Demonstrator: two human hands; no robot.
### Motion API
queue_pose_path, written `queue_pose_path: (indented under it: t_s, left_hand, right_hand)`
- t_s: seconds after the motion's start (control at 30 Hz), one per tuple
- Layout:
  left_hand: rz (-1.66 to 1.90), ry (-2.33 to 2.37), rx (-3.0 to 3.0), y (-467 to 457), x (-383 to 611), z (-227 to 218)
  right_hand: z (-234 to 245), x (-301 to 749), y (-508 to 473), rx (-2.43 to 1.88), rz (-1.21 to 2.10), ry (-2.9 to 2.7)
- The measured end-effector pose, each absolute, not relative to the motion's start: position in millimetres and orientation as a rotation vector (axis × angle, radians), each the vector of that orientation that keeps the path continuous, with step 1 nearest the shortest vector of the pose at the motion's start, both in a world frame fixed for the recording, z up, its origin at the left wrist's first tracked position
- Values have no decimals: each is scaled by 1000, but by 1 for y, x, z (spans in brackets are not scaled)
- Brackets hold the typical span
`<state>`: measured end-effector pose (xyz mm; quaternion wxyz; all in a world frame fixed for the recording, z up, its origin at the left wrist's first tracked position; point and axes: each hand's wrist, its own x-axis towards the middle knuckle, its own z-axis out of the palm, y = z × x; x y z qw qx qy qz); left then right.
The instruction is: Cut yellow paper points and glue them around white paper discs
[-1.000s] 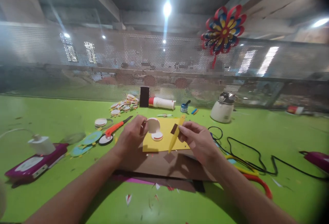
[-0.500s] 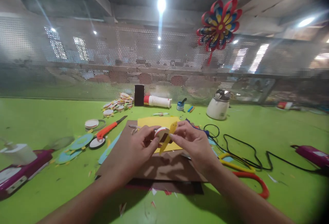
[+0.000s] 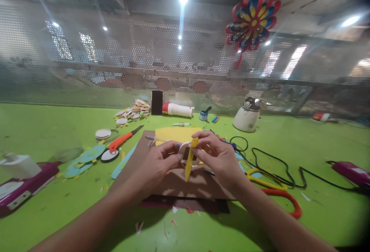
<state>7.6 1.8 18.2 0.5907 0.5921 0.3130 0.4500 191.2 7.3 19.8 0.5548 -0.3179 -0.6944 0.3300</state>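
Observation:
My left hand (image 3: 157, 164) and my right hand (image 3: 217, 156) meet over a brown card sheet (image 3: 179, 184) in the middle of the green table. Both pinch a small white paper disc (image 3: 184, 151) with a red edge and a dark patch. A narrow yellow paper strip (image 3: 190, 160) hangs down from the fingers of my right hand, against the disc. A yellow paper sheet (image 3: 175, 133) lies just behind the hands on the brown card.
An orange-handled cutter (image 3: 123, 141) and paper discs (image 3: 91, 154) lie to the left, a purple device (image 3: 21, 184) at far left. Behind stand a glue bottle (image 3: 177, 110), a black box (image 3: 157, 102) and a white pot (image 3: 248, 115). Black cables (image 3: 277, 165) and scissors (image 3: 276, 192) lie right.
My hands have come together: the left brought the white disc to the yellow strip held by the right, and both now hold them pressed together lower over the brown card.

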Motion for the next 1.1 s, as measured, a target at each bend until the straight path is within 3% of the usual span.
queue_pose_path:
  t_s: [0.47, 1.1]
  left_hand:
    - [985, 641, 1232, -1, 14, 16]
    - [1098, 1122, 1959, -8, 16, 13]
  right_hand:
    - [16, 182, 6, -835, 1029, -1417]
    - [17, 175, -7, -812, 901, -1579]
